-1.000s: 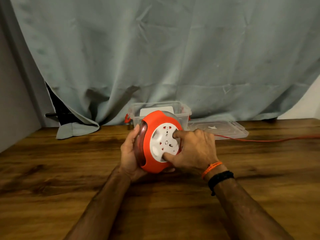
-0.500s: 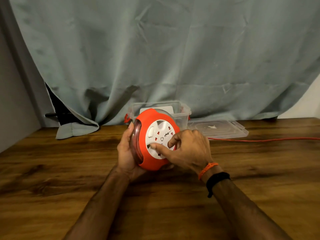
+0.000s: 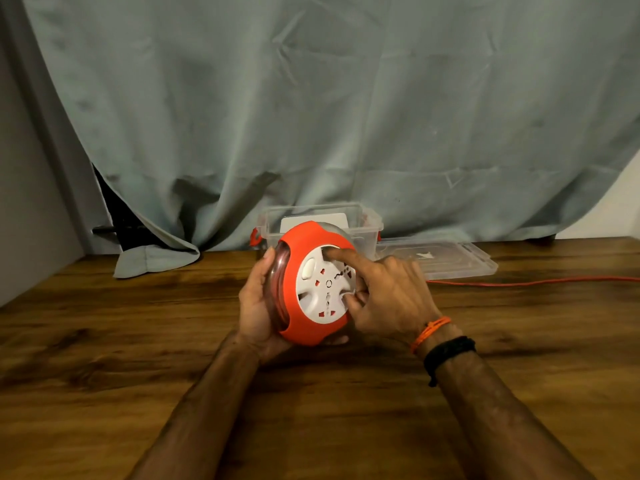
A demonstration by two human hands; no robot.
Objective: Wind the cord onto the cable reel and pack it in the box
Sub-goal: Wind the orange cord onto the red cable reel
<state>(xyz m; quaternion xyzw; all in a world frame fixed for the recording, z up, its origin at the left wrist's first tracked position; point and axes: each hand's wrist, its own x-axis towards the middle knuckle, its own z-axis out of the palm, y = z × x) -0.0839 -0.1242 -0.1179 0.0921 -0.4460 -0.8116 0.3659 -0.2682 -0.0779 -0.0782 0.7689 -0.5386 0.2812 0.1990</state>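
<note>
An orange cable reel (image 3: 304, 244) with a white socket face (image 3: 320, 289) stands on edge above the wooden table. My left hand (image 3: 258, 303) cups its clear back and underside. My right hand (image 3: 388, 296) has its fingers pressed on the white face, index finger at the top of it and thumb lower down. The orange cord (image 3: 530, 281) trails from behind my right hand across the table to the right edge. Behind the reel stands the clear plastic box (image 3: 367, 225), open, with something white inside.
The box's clear lid (image 3: 460, 263) lies flat to the right of the box. A grey-green curtain (image 3: 311, 116) hangs behind the table, its hem resting on the back left of the wooden tabletop (image 3: 104, 358).
My right hand's fingers have shifted around the white face, the index finger moving up to its top, and the face has turned. The cord on the table lies slightly straighter.
</note>
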